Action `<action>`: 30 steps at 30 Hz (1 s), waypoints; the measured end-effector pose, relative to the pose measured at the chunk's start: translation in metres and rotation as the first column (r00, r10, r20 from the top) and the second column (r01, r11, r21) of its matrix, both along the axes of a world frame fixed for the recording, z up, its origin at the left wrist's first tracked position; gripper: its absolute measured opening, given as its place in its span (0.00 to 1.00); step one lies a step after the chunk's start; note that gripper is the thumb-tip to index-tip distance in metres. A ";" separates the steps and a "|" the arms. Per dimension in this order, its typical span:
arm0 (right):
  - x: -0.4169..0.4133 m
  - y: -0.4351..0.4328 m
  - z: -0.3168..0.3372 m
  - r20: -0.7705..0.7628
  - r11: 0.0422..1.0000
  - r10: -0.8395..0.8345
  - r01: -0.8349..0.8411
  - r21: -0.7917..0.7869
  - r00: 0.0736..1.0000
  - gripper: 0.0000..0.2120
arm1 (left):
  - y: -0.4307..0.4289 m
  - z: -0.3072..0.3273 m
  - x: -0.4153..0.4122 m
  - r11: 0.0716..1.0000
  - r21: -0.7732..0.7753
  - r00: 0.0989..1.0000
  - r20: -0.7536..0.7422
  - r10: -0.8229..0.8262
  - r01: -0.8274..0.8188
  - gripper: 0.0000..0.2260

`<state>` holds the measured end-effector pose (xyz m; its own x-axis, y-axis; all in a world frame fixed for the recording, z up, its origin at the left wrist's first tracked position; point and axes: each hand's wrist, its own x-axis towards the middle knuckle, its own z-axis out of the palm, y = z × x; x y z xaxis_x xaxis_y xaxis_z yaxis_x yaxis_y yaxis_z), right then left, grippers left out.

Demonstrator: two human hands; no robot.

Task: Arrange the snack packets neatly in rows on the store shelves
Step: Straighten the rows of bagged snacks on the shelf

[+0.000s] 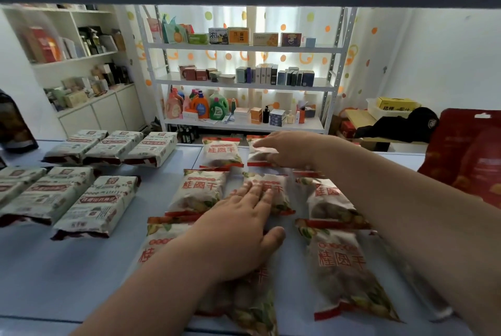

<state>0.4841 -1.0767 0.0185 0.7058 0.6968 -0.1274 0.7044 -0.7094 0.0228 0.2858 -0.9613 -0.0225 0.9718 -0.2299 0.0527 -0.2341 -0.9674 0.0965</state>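
Pale blue shelf (54,268) boards are carrying two kinds of snack packets as a person is leaning in with both bare arms. White-and-red packets are lying flat in three loose rows on the right half of the shelf: two in the far row, three in the middle row, two in the near row.

The left hand (238,230) is lying flat and relaxed, palm down over the near left packet (160,243), with its straight fingertips reaching onto the middle centre packet (279,200). The right hand (290,150) is stretching to the far row and is touching the far right packet (257,155), fingers laid across its right end; whether it is pinching the packet or only pressing on it cannot be told. The far left packet (222,152) is sitting just beside it, apart from both hands. The near right packet (344,268) is lying slightly askew under the right forearm.

Green-and-white packets (100,202) are lying in two neat rows on the left half of the shelf. A large red bag (466,156) is standing at the right edge and a dark bag (13,124) at the far left. Beyond the shelf, a white rack (244,48) is holding boxes and detergent bottles (200,105)
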 end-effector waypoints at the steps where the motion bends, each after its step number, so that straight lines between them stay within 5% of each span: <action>1: -0.007 -0.001 0.004 0.020 0.998 0.044 -0.045 0.046 0.999 0.23 | 0.003 0.004 -0.008 1.000 -0.023 0.999 0.047 0.012 -0.011 0.31; 5: -0.035 -0.007 0.010 -0.016 0.980 0.197 -0.198 -0.016 0.980 0.23 | 0.010 0.014 -0.056 0.997 -0.067 0.984 0.170 0.043 -0.032 0.29; 10: -0.055 -0.016 0.008 -0.043 0.961 0.227 -0.231 -0.153 0.973 0.25 | -0.015 0.006 -0.084 0.998 -0.049 0.994 0.097 0.051 -0.046 0.20; 30: -0.066 -0.015 -0.003 0.000 0.971 0.221 -0.220 -0.095 0.975 0.24 | -0.048 -0.014 -0.084 0.972 -0.135 0.955 0.205 0.215 -0.190 0.24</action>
<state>0.4180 -1.0914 0.0157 0.5379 0.8206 -0.1931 0.8425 -0.5310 0.0903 0.2018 -1.0090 -0.0364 0.9597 -0.0099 0.2809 -0.0617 -0.9825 0.1759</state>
